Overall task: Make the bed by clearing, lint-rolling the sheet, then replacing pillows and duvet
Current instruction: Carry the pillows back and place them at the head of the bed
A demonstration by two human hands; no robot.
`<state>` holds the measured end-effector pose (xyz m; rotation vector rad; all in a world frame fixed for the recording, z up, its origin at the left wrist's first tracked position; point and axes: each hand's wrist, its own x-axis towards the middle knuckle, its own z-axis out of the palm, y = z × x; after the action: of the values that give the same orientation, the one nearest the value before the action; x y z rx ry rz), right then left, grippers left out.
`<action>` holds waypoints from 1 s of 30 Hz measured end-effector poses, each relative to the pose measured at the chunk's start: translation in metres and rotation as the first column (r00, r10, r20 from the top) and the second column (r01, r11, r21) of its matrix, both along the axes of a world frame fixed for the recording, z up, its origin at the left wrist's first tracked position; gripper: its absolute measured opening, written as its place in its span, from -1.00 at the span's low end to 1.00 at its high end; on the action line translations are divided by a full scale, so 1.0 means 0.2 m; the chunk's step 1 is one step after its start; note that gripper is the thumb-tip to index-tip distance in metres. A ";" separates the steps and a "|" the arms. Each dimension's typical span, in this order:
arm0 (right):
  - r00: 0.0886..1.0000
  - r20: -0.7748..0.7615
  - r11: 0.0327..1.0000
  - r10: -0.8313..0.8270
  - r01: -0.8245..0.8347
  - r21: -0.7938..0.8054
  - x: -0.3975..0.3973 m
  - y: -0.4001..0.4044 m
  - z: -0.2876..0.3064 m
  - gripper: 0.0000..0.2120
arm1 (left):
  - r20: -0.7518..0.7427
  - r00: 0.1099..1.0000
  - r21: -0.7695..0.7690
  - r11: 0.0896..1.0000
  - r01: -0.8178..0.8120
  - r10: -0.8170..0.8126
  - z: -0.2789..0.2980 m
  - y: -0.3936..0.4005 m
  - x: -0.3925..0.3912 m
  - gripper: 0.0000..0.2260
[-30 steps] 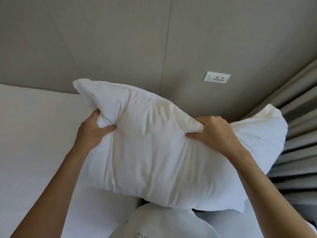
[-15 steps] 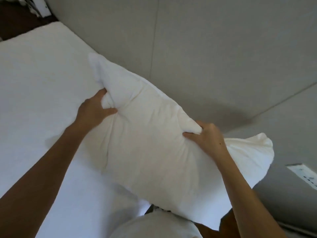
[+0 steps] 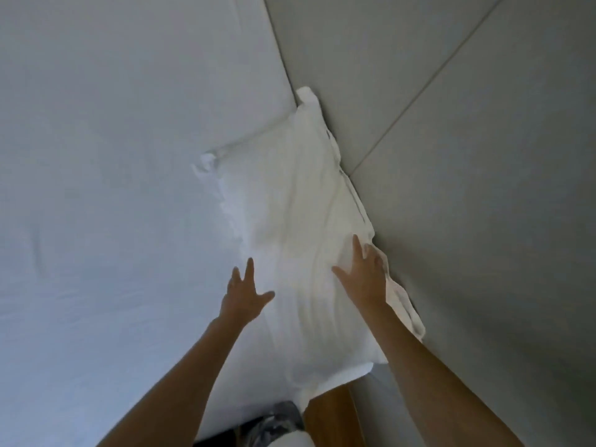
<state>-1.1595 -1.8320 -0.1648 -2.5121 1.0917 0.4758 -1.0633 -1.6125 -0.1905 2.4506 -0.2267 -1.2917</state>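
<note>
One soft white fabric-cased pillow (image 3: 300, 240) is recorded, laid flat on the smooth white bed sheet (image 3: 113, 156) with its long edge set against the grey padded headboard panel (image 3: 467, 156). Its near corner is seen to overhang the mattress edge slightly, above a strip of brown wooden floor (image 3: 332, 411).

Two hands are noted. The left hand (image 3: 243, 293) is held with fingers spread and straight at the pillow's bed-side edge; nothing is gripped, and contact with the fabric cannot be confirmed. The right hand (image 3: 364, 272) is likewise spread flat, with fingers extended on the pillow's headboard-side edge, where a loose flap of casing is bunched; nothing is held.

Handling, as judged: the pillow is taken to be light, yielding and easily deformed, its case wrinkled lengthwise and likely to slide a little over the filling. Breakage is not to be feared. A hold is best taken on the two short ends or on opposite corners, with a good fold of filling gathered under the case rather than cloth alone, which would simply pull loose. Smoothing is better done by flat palms pressed outward from the middle.

Stage, as judged: pillow replacement is under way; no duvet is in view.
</note>
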 end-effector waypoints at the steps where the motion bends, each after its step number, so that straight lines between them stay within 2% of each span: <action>1: 0.999 0.037 1.000 -0.005 0.005 -0.009 0.04 -0.03 -0.05 -0.19 | -0.040 0.997 0.022 0.998 -0.066 0.067 -0.09 0.04 -0.04 -0.16; 5: 0.987 0.140 0.996 -0.084 0.086 -0.012 0.19 -0.13 -0.23 -0.03 | -0.179 0.936 -0.023 0.950 -0.312 0.303 -0.40 0.08 -0.14 -0.16; 7: 0.986 0.114 0.992 -0.123 0.123 0.007 0.23 -0.15 -0.30 0.04 | -0.306 0.866 -0.045 0.903 -0.428 0.395 -0.53 0.04 -0.16 -0.10; 8: 0.986 0.088 0.990 -0.139 0.138 0.024 0.24 -0.15 -0.33 0.06 | -0.395 0.797 -0.070 0.850 -0.522 0.457 -0.58 0.01 -0.16 -0.04; 9: 0.983 0.069 0.984 -0.170 0.166 0.062 0.25 -0.16 -0.35 0.07 | -0.490 0.690 -0.095 0.754 -0.650 0.533 -0.63 -0.01 -0.15 0.00; 11: 0.952 0.083 0.944 -0.294 0.276 0.179 0.28 -0.20 -0.40 0.02 | -0.600 0.488 -0.127 0.527 -0.841 0.634 -0.73 -0.05 -0.10 -0.08; 12: 0.932 0.114 0.921 -0.345 0.314 0.229 0.29 -0.21 -0.42 -0.05 | -0.615 0.435 -0.134 0.457 -0.879 0.658 -0.76 -0.07 -0.06 -0.15; 13: 0.916 0.157 0.911 -0.370 0.325 0.253 0.30 -0.22 -0.43 -0.15 | -0.627 0.412 -0.150 0.417 -0.897 0.661 -0.80 -0.08 -0.04 -0.26; 15: 0.894 0.234 0.913 -0.381 0.323 0.251 0.30 -0.21 -0.41 -0.33 | -0.626 0.431 -0.214 0.388 -0.896 0.650 -0.82 -0.14 0.00 -0.46; 19: 0.839 0.365 0.914 -0.404 0.353 0.201 0.30 -0.16 -0.26 -0.43 | -0.626 0.380 -0.290 0.250 -0.924 0.681 -0.66 -0.20 0.06 -0.35; 21: 0.803 0.447 0.919 -0.394 0.345 0.191 0.31 -0.14 -0.19 -0.47 | -0.589 0.387 -0.337 0.220 -0.916 0.709 -0.62 -0.16 0.09 -0.36; 23: 0.786 0.486 0.924 -0.381 0.338 0.177 0.35 -0.15 -0.17 -0.47 | -0.539 0.433 -0.382 0.248 -0.890 0.723 -0.60 -0.15 0.15 -0.35; 25: 0.820 0.455 0.937 -0.347 0.324 0.131 0.39 -0.18 -0.24 -0.42 | -0.491 0.488 -0.386 0.322 -0.864 0.722 -0.65 -0.15 0.20 -0.39; 27: 0.888 0.367 0.957 -0.276 0.291 0.015 0.39 -0.20 -0.35 -0.33 | -0.411 0.572 -0.342 0.462 -0.818 0.710 -0.72 -0.17 0.22 -0.34; 29: 0.947 0.244 0.968 -0.209 0.236 -0.086 0.35 -0.19 -0.48 -0.27 | -0.324 0.653 -0.214 0.620 -0.755 0.684 -0.77 -0.18 0.20 -0.13; 30: 0.961 0.195 0.964 -0.195 0.224 -0.144 0.33 -0.18 -0.53 -0.27 | -0.295 0.675 -0.150 0.665 -0.732 0.677 -0.78 -0.18 0.17 -0.09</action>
<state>-1.0930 -1.8673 -0.2700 -2.4793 1.3545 0.1002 -1.0298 -1.6486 -0.3475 1.8320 0.5535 -1.0504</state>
